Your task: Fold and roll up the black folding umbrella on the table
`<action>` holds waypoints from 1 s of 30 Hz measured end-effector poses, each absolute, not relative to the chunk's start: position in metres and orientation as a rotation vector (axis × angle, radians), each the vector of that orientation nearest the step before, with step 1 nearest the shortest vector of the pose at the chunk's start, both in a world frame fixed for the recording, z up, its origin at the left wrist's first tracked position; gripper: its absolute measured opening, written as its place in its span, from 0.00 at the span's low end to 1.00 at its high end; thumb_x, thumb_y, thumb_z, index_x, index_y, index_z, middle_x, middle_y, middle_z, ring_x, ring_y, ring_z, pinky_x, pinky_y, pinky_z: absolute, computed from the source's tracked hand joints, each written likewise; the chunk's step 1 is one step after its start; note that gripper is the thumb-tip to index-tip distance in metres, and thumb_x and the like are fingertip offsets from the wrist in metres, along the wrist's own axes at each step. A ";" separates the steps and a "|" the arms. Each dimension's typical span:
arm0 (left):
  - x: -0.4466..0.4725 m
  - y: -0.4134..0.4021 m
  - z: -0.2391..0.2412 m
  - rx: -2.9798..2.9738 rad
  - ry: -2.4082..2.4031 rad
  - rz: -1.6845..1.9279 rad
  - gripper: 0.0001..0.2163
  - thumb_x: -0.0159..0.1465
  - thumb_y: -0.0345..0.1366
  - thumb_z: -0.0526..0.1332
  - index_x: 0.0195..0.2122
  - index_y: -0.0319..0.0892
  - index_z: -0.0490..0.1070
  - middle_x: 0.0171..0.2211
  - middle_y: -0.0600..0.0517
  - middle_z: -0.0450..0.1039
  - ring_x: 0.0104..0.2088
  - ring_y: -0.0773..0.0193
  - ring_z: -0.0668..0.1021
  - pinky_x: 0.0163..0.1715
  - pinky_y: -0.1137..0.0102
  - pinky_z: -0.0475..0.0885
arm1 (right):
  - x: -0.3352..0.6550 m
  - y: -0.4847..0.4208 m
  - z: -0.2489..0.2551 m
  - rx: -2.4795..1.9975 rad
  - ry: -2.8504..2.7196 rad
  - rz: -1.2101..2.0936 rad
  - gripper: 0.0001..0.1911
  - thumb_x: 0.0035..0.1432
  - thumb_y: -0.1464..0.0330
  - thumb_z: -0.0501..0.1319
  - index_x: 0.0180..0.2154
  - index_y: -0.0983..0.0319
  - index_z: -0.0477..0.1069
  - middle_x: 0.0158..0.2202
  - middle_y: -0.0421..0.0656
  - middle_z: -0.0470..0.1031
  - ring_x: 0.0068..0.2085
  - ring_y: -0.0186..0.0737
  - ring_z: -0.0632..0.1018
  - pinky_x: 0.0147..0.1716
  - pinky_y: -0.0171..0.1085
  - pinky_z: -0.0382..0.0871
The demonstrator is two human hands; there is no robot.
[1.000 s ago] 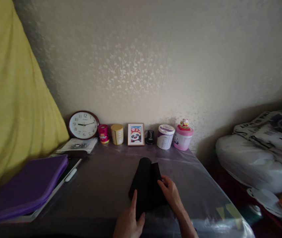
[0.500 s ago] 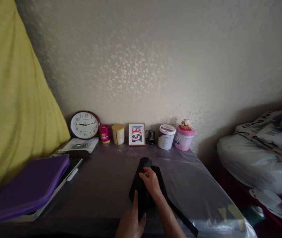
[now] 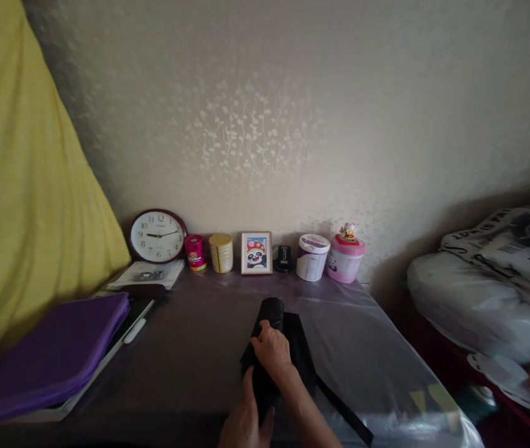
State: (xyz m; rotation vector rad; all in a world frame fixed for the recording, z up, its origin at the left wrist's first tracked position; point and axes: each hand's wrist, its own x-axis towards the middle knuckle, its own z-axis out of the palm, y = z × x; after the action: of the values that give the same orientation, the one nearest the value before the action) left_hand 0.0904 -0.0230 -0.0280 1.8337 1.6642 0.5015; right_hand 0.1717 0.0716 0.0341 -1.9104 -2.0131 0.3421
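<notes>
On the table [image 3: 199,354] lies a black cloth bundle [image 3: 272,309], rolled into a tube at its far end, with a flat flap along its right side and a long strap running toward the front right. Its exact kind does not show. My right hand [image 3: 272,351] lies over the middle of the roll, fingers curled round its left edge. At the near end, my left hand [image 3: 244,420] holds the bundle between thumb and finger. Part of the near end is hidden by both hands.
Along the wall stand a clock [image 3: 158,235], a pink tin [image 3: 195,252], a yellow-lidded can [image 3: 221,254], a framed panda picture [image 3: 256,254] and two tubs [image 3: 312,258]. A purple folder [image 3: 55,348] lies left. Bagged goods [image 3: 474,305] are piled right, beyond the table edge.
My right hand has moved slightly left and nearer, its fingers now curled over the roll's left edge. My left index finger no longer points forward along the bundle.
</notes>
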 end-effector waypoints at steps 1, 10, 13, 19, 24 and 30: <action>0.090 -0.024 -0.028 1.838 1.639 0.513 0.34 0.60 0.41 0.48 0.61 0.29 0.32 0.42 0.39 0.73 0.38 0.56 0.77 0.35 0.71 0.69 | 0.171 0.071 0.033 -1.905 -2.030 0.336 0.15 0.51 0.70 0.54 0.43 0.64 0.66 0.32 0.48 0.77 0.38 0.45 0.77 0.34 0.36 0.63; 0.090 -0.013 -0.018 1.884 1.563 0.453 0.34 0.59 0.37 0.49 0.62 0.30 0.33 0.40 0.40 0.74 0.39 0.57 0.77 0.36 0.70 0.67 | 0.172 0.070 0.029 -1.751 -2.178 0.365 0.10 0.50 0.70 0.55 0.35 0.59 0.71 0.31 0.41 0.77 0.36 0.41 0.76 0.33 0.33 0.63; 0.092 -0.012 -0.017 1.867 1.626 0.372 0.33 0.59 0.35 0.49 0.62 0.30 0.33 0.40 0.40 0.74 0.38 0.56 0.77 0.36 0.70 0.67 | 0.178 0.064 0.031 -1.610 -2.190 0.383 0.11 0.51 0.71 0.55 0.36 0.58 0.71 0.30 0.39 0.77 0.37 0.38 0.76 0.35 0.32 0.64; 0.093 -0.011 -0.018 1.832 1.622 0.396 0.35 0.59 0.32 0.49 0.61 0.29 0.28 0.38 0.41 0.75 0.37 0.58 0.77 0.38 0.71 0.66 | 0.209 0.039 0.030 -1.081 -2.100 0.457 0.12 0.59 0.71 0.49 0.39 0.58 0.70 0.38 0.40 0.75 0.41 0.35 0.73 0.43 0.35 0.65; 0.090 -0.008 -0.018 1.839 1.587 0.351 0.35 0.59 0.33 0.49 0.61 0.30 0.27 0.40 0.41 0.75 0.37 0.58 0.77 0.38 0.71 0.67 | 0.225 0.049 0.014 -1.031 -2.155 0.297 0.13 0.60 0.71 0.49 0.42 0.59 0.70 0.45 0.43 0.72 0.52 0.39 0.67 0.51 0.42 0.60; 0.090 -0.009 -0.014 1.771 1.610 0.361 0.35 0.60 0.33 0.49 0.62 0.34 0.26 0.43 0.43 0.73 0.39 0.62 0.77 0.39 0.73 0.66 | 0.220 0.112 0.007 -1.192 -2.238 0.240 0.14 0.61 0.69 0.48 0.44 0.58 0.70 0.48 0.41 0.71 0.56 0.37 0.63 0.56 0.45 0.48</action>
State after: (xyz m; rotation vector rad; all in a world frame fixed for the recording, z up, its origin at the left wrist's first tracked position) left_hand 0.0902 -0.0086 -0.0136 1.7711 1.6101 0.3608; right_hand 0.2198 0.1124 0.0070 -1.1922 -2.2380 0.2403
